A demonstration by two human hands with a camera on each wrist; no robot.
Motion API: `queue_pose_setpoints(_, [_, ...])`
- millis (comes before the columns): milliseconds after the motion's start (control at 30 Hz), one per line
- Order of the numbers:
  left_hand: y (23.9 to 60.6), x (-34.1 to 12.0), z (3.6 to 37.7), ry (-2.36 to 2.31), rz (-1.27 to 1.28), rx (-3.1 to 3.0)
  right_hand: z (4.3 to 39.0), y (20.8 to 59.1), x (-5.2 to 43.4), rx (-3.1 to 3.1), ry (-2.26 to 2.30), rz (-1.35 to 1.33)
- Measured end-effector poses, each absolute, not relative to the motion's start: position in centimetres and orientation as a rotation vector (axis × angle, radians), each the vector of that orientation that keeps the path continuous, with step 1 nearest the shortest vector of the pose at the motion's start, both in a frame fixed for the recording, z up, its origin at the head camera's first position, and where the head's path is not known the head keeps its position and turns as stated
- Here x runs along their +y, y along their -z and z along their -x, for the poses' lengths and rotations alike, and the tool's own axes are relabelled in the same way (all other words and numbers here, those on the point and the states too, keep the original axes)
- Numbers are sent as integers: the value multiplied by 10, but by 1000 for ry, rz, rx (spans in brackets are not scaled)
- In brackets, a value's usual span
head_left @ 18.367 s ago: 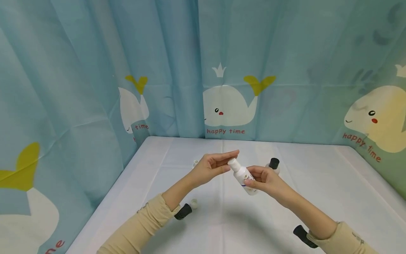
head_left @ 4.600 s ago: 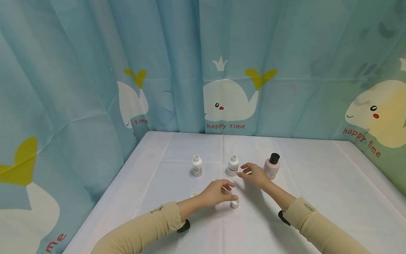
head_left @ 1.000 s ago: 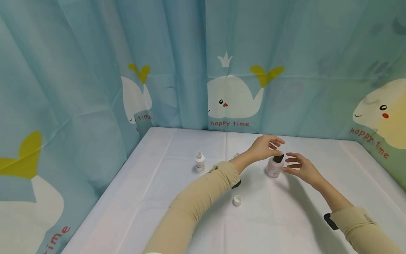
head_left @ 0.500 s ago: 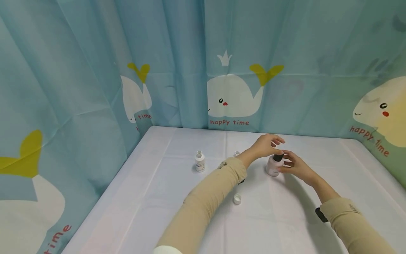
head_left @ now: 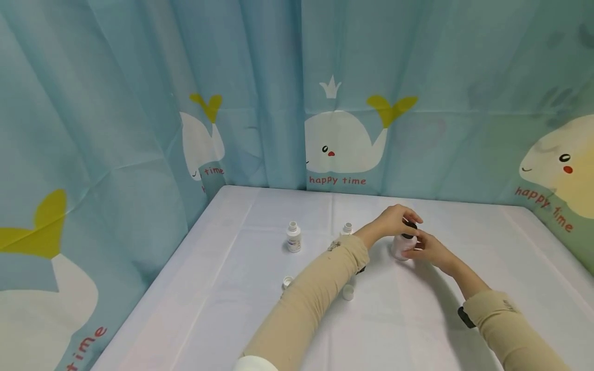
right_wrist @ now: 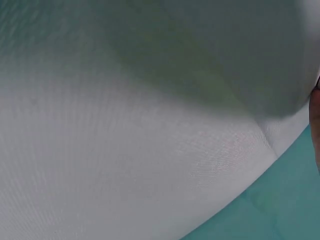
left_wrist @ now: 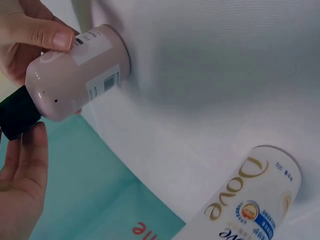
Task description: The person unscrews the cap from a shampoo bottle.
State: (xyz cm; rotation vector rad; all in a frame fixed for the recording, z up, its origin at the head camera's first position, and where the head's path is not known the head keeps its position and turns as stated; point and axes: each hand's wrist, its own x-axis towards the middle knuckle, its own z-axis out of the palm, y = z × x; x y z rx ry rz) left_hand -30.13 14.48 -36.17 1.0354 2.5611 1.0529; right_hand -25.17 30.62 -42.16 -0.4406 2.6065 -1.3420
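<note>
A pink bottle [head_left: 400, 247] with a black cap [head_left: 410, 226] stands at the right of the table. My right hand [head_left: 434, 252] grips its body. In the left wrist view, that hand's thumb lies across the label of the pink bottle [left_wrist: 62, 82]. My left hand [head_left: 395, 220] comes from above and holds the black cap [left_wrist: 19, 112], fingers behind it and thumb in front. The left fingertips [left_wrist: 35, 132] show right at the cap's side. Only a sliver of a finger [right_wrist: 315, 125] enters the right wrist view.
Two uncapped white bottles stand on the white table [head_left: 223, 268]: one farther left [head_left: 294, 239], one partly behind the left forearm [head_left: 347, 230]. Their white caps, a left cap [head_left: 287, 282] and a right cap [head_left: 348, 292], lie nearer, by the left sleeve. A whale-print curtain [head_left: 260, 129] surrounds the table.
Earlier, the right hand held a capped white bottle; both white bottles later stood uncapped. Within the last second, the right hand moved left onto the pink bottle, and the left hand lowered over its cap.
</note>
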Motion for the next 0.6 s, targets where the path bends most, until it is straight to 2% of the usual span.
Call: queue_pose_setpoints(600, [368, 144, 297, -1152, -895, 2582, 248, 413, 299, 2525, 1365, 329])
